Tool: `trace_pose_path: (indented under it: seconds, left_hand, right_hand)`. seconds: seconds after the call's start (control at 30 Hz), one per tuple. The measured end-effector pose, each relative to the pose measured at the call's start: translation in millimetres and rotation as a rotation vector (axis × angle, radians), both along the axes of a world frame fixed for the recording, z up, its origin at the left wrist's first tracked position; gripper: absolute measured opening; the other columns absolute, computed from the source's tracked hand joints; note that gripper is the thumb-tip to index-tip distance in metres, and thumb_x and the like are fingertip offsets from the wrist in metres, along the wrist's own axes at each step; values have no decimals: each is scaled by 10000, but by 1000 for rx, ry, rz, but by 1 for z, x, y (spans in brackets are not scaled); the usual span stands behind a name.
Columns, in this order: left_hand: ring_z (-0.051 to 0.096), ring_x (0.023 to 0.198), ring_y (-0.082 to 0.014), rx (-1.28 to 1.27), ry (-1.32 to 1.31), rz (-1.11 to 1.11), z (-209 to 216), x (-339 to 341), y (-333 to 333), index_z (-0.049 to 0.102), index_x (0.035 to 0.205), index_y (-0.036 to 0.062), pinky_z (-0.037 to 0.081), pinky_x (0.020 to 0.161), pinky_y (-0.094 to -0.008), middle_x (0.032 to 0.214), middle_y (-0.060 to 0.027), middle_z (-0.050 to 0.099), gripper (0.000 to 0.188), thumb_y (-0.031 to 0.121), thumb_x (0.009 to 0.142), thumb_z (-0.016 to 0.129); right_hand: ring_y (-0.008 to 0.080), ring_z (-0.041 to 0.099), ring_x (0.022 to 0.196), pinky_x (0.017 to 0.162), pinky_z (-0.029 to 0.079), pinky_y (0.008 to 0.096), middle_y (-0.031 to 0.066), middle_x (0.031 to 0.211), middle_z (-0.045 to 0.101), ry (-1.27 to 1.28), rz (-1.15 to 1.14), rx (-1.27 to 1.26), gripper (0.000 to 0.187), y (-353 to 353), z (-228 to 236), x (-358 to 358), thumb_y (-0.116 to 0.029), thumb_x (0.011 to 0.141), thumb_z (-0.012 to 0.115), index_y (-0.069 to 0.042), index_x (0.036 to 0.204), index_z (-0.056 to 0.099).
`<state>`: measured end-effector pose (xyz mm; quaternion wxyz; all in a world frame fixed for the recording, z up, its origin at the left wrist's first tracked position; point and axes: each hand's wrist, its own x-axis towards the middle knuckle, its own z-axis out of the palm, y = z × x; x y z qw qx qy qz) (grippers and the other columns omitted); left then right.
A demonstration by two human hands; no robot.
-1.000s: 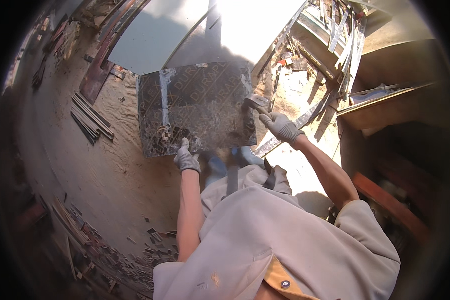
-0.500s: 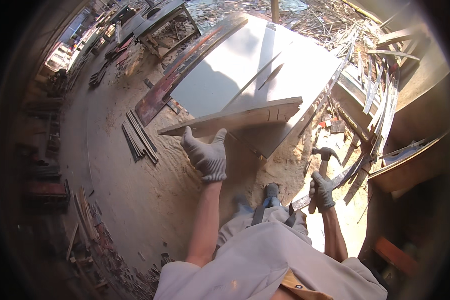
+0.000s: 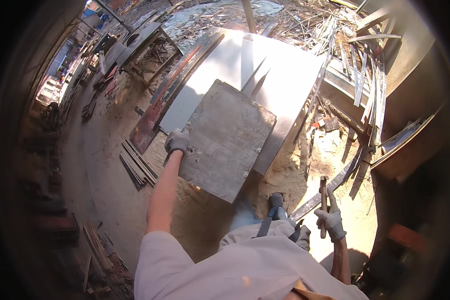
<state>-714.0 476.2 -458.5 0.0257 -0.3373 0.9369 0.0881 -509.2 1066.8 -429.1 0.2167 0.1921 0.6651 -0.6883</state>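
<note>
My left hand (image 3: pixel 177 142), in a grey knit glove, grips the left edge of a worn, roughly square grey wooden board (image 3: pixel 228 140). The board's broad face is turned up toward me, and it is tilted over the near part of a large white panel (image 3: pixel 290 65). Whether the two touch, I cannot tell. At the lower right my gloved right hand (image 3: pixel 332 223) is closed around the wooden handle of a hammer (image 3: pixel 323 204). One finger points up beside the handle, and the hammer's head is at the top.
A long dark red board (image 3: pixel 146 131) lies along the panel's left side. Thin strips (image 3: pixel 137 165) are stacked on the sandy ground at left. Wood scraps (image 3: pixel 370 80) pile up at far right. A dark plank (image 3: pixel 312 206) lies near my boots (image 3: pixel 276 201). A table (image 3: pixel 140 47) stands at far left.
The board has swung from nearly edge-on to showing its broad face, and my left hand has moved left with it. My right hand has come slightly nearer, and the hammer has turned.
</note>
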Motion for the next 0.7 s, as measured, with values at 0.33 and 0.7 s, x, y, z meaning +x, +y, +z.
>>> trace_pose_path:
  seconds: [0.33,0.7]
  left_hand:
    - [692,924,-497,703,86,454,-207,91,29,731,913,-53,522,788,-521,878,-311,706,803,695,1001,451]
    - [698,948,-437,750,295,327,-235,100,-4,610,1170,17,536,805,-504,1017,-247,709,578,568,1044,488]
  right_hand:
    - [362,742,1026,914,613,446,257,1139,681,-152,427,-775,499,-213,25,-146,-247,899,709,-2,1310,569]
    - [168,658,912,879,535,341,57,943,663,324,574,405,356,-438,-75,-271,-371,939,725,-67,1049,578]
